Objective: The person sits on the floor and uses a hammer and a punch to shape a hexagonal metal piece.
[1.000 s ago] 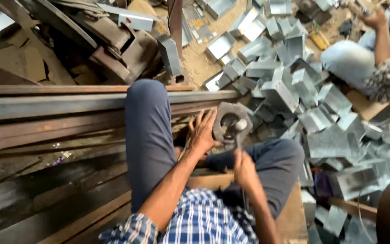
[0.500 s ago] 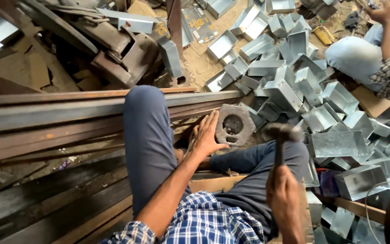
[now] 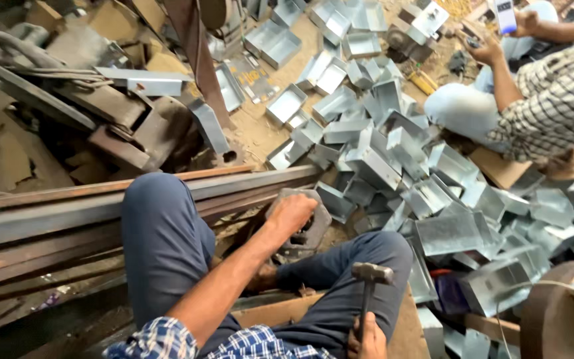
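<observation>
My left hand (image 3: 291,214) presses the metal block (image 3: 303,226); my right hand (image 3: 367,339) grips the hammer (image 3: 371,274) beside it. A crooked swing could smash my fingers.

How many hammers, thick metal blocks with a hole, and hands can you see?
Hammer: 1
Metal block with a hole: 1
Hands: 4 (left hand, right hand, the other person's two hands)
Total: 6
</observation>
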